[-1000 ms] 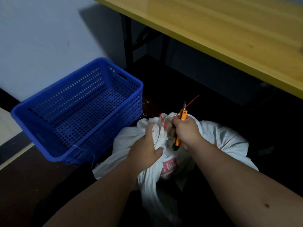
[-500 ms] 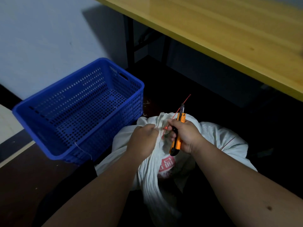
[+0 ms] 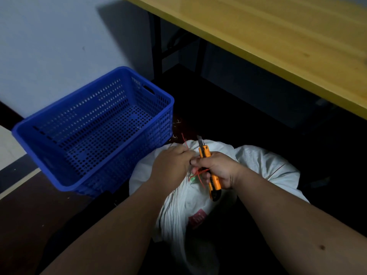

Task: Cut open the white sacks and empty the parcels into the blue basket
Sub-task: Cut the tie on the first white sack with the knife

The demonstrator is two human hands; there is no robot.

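A white woven sack with a red printed mark lies on the dark floor in front of me, its neck bunched and bound by a thin red string. My left hand grips the gathered neck and a strand of the string. My right hand is closed around an orange utility knife, blade out and pointing up and away, just right of the neck. The blue perforated basket stands to the left of the sack, with no parcels in it. No parcels show.
A yellow wooden table on dark legs overhangs the upper right. A pale wall stands behind the basket. Small scraps of thread lie on the floor between the basket and the sack. The floor under the table is dark.
My hands have closed in together on the sack's neck. The red string, earlier sticking up past the knife tip, now loops below my right fingers, and the knife's blade shows clearly.
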